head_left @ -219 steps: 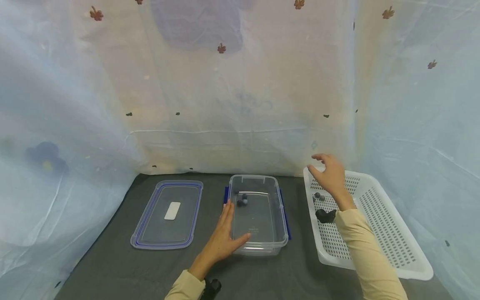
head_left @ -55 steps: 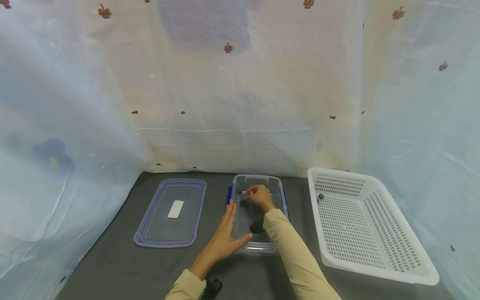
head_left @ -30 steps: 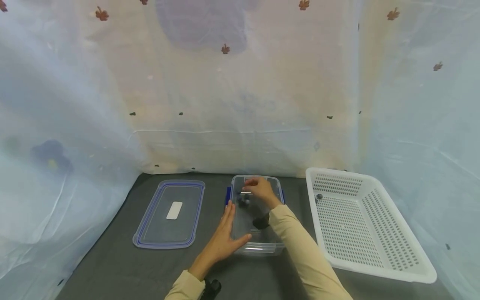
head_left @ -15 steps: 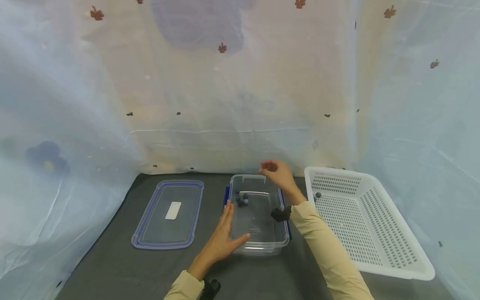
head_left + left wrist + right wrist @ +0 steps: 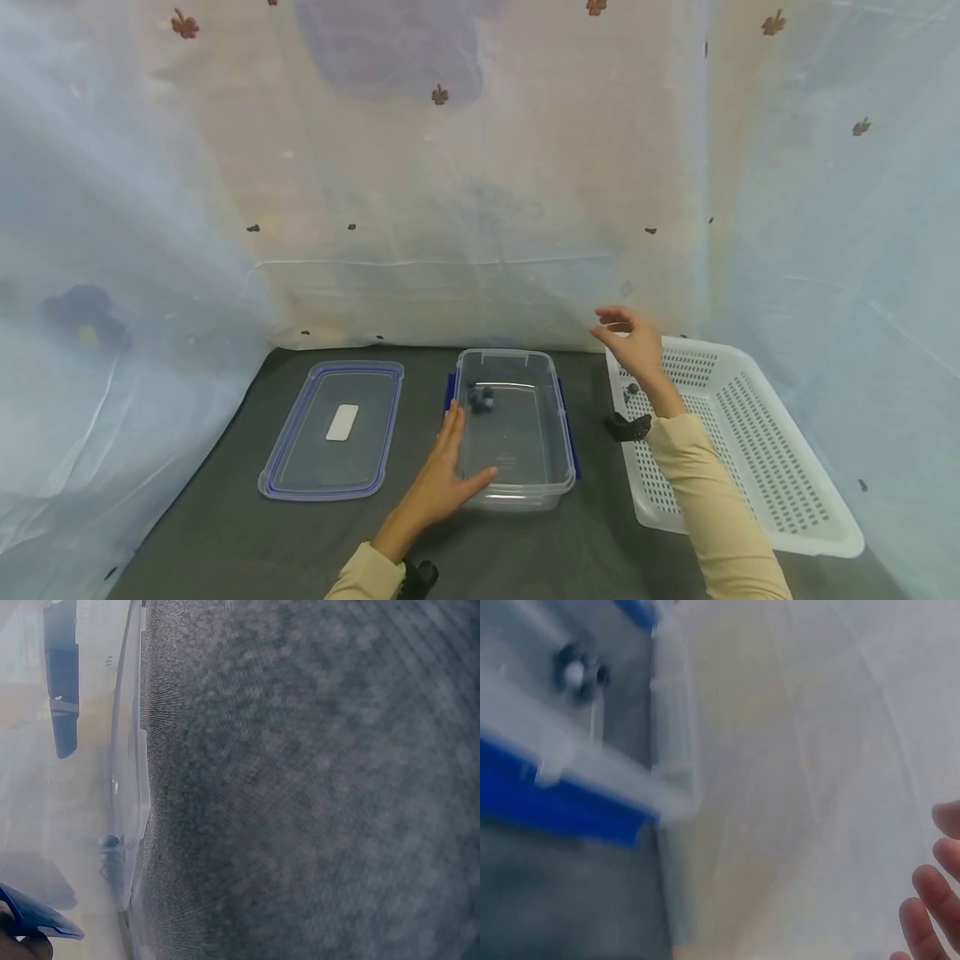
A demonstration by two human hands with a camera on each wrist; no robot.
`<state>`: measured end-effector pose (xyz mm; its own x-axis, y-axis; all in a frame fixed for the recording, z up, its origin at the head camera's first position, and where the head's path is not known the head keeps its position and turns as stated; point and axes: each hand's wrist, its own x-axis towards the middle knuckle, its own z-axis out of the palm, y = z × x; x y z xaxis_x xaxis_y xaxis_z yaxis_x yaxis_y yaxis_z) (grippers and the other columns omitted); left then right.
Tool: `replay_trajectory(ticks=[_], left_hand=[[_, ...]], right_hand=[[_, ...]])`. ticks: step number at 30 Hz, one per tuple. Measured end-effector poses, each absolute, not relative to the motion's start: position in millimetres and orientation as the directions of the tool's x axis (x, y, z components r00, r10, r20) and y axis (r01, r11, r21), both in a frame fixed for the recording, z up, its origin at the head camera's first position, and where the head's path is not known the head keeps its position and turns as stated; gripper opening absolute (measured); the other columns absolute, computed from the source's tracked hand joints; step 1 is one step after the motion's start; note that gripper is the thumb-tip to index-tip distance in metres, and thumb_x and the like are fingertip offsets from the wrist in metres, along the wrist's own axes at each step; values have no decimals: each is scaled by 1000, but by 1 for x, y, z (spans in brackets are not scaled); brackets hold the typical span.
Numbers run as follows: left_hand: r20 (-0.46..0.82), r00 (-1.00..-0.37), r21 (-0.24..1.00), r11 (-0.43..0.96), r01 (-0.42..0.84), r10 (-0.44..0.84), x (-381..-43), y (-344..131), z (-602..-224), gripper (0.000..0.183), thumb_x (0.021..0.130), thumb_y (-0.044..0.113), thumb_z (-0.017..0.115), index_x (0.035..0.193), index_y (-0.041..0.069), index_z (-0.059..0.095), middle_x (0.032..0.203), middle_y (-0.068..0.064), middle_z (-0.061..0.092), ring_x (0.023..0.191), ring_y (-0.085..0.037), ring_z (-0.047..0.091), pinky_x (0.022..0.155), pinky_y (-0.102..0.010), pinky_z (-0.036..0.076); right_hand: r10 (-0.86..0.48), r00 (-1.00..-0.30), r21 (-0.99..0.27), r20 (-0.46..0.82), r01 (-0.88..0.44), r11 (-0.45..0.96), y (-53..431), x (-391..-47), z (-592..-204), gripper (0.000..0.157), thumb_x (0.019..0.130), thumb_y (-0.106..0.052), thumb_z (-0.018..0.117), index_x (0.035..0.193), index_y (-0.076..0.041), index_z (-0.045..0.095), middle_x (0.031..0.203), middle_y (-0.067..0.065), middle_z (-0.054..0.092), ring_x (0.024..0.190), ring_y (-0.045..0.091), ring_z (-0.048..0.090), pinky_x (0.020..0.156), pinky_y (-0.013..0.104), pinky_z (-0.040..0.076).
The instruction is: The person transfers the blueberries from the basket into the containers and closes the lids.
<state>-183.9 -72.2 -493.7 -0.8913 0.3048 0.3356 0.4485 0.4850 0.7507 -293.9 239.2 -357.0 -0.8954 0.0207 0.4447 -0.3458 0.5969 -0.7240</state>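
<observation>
A clear plastic food container (image 5: 517, 442) with blue side clips stands in the middle. Several small, dark round things, like blueberries (image 5: 482, 399), lie in its far left part. My left hand (image 5: 438, 483) rests along the container's left side, fingers straight and thumb over the near rim; in the left wrist view its fingertips (image 5: 34, 946) are by a blue clip (image 5: 37, 915). My right hand (image 5: 633, 342) hovers at the far left corner of the white basket (image 5: 780, 433), fingers loosely bent and holding nothing. One dark blueberry-like ball (image 5: 632, 388) lies in the basket below that hand.
A clear lid (image 5: 300, 467) with a blue seal and a white label (image 5: 342, 422) lies flat left of the container. Dark grey cloth (image 5: 225, 542) covers the table. A pale patterned sheet (image 5: 450, 250) hangs behind and at both sides.
My right hand has gone from inside the container rightward to the basket. Earlier the basket held several dark balls; now one shows. My left hand has stayed at the container.
</observation>
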Motion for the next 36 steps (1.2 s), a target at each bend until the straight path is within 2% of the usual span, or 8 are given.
replay_trajectory(ticks=[4,8,13,16,19,23,28,36], left_hand=[[331,-893,754,484,445,306,-184,-73,-493,103,85,46,71,155,2,9,162,-10,-2,145,-32,4,109,-60,17],[329,-893,752,487,444,306,-185,-73,-493,102,85,46,70,155,2,10,162,-11,-1,145,-31,4,109,-60,18],[332,-892,753,483,446,307,-185,-72,-492,102,86,48,70,155,1,10,162,-11,-1,145,-31,3,108,-61,18],[324,-893,754,485,444,313,-185,-73,-492,102,86,47,69,155,2,9,162,-11,-3,145,-30,3,109,-60,18],[319,-894,756,484,441,316,-184,-73,-492,102,86,47,69,155,1,8,162,-11,-3,145,-30,3,109,-59,18],[318,-895,756,485,439,314,-184,-73,-492,102,86,48,69,155,1,9,162,-11,-3,145,-30,3,109,-59,18],[316,-896,758,486,436,312,-184,-73,-491,103,86,49,69,155,2,9,162,-11,-3,145,-30,3,109,-60,17],[320,-896,755,488,438,309,-182,-72,-492,103,86,47,70,155,2,9,161,-12,-1,144,-30,4,109,-58,17]], right_hand=[[69,-909,-737,412,-288,612,263,-293,-366,35,91,-16,69,121,1,63,114,21,64,104,37,59,81,46,48],[121,-926,-771,357,-219,598,284,-293,-378,38,92,-21,68,123,0,62,116,21,63,106,36,59,79,37,47],[137,-940,-796,313,-182,577,304,-294,-394,37,92,-15,67,122,6,61,112,23,64,105,38,60,79,31,45],[138,-949,-794,283,-151,588,312,-295,-405,34,90,-11,68,118,9,62,107,22,65,101,38,61,79,35,48],[123,-962,-783,244,-121,610,319,-295,-416,34,89,-8,68,116,11,62,106,24,66,102,40,61,82,45,50],[102,-981,-777,163,-64,627,329,-295,-431,37,90,-11,66,120,10,60,113,28,62,108,44,56,90,55,44],[73,-994,-771,76,-12,637,335,-298,-449,40,92,-14,67,122,10,59,118,30,60,110,44,55,92,56,43],[7,-999,-703,38,-22,710,337,-302,-467,35,87,-9,71,116,9,63,105,25,66,99,40,60,86,55,46]])
